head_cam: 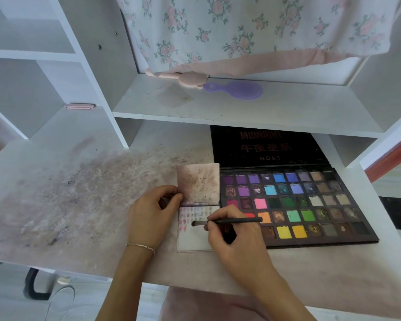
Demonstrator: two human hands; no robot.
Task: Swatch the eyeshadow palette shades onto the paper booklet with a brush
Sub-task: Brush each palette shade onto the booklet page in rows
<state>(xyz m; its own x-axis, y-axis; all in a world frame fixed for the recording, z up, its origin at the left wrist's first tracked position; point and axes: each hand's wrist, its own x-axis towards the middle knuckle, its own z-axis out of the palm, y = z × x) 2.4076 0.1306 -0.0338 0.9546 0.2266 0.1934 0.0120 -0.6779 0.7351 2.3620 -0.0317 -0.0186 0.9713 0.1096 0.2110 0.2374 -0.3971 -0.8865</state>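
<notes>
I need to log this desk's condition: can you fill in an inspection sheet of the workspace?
Surface: white desk smeared with pink-purple powder.
Job's things: open eyeshadow palette beside the paper booklet, whose lower page carries swatches; brush tip on that page.
Clutter: purple hairbrush on the shelf, pink clip at left.
Grippers: left hand pinches the booklet's edge; right hand grips the brush.
Cables: nothing seen.
Surroundings: floral fabric hanging above, white shelving.

head | worn on person's head | faces forward and down, close over desk (83, 205) | single view
</notes>
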